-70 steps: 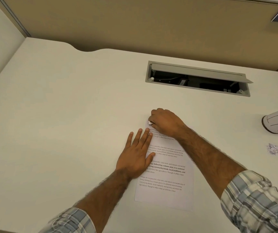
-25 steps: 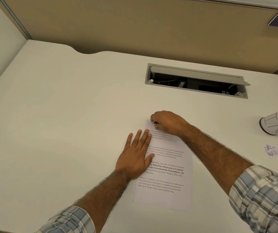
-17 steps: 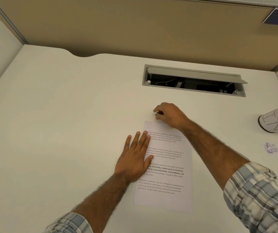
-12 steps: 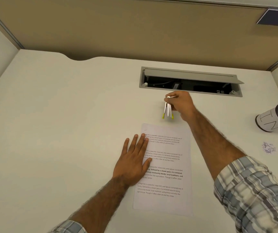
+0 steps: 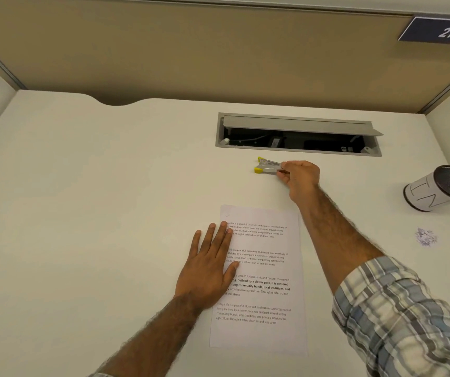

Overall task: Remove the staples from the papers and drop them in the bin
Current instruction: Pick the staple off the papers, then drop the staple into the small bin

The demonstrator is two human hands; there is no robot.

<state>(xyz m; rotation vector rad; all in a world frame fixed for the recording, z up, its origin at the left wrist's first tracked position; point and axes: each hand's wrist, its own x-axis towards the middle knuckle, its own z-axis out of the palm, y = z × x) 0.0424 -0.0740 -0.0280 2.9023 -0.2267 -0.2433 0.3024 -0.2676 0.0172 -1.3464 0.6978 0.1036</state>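
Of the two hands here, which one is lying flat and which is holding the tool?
The left hand lies flat, palm down, on the left edge of the papers. The right hand holds the yellow-tipped staple remover beyond the sheet's top edge.

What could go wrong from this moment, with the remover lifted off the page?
1. The bin lies tipped on its side at the desk's right edge, so a dropped staple could miss it or spill out.
2. The right hand holds the staple remover beside the open cable hatch; a loose staple could fall in, though none is visible.
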